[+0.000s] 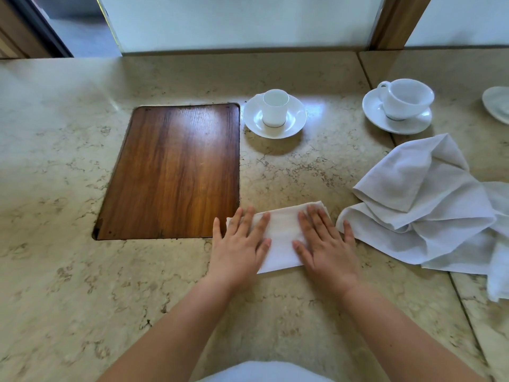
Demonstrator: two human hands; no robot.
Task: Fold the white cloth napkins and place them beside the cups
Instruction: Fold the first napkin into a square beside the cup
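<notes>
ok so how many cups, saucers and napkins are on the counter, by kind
cups: 2, small cup and wide cup
saucers: 2 under cups; a third dish is cut off at the edge
napkins: 2, folded napkin and loose napkin
total: 6

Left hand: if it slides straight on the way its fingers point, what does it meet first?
Probably the small cup's saucer. The left hand lies flat on the folded napkin, fingers aimed away and slightly right; beyond the napkin there's bare counter until the saucer. Depth is uncertain.
</notes>
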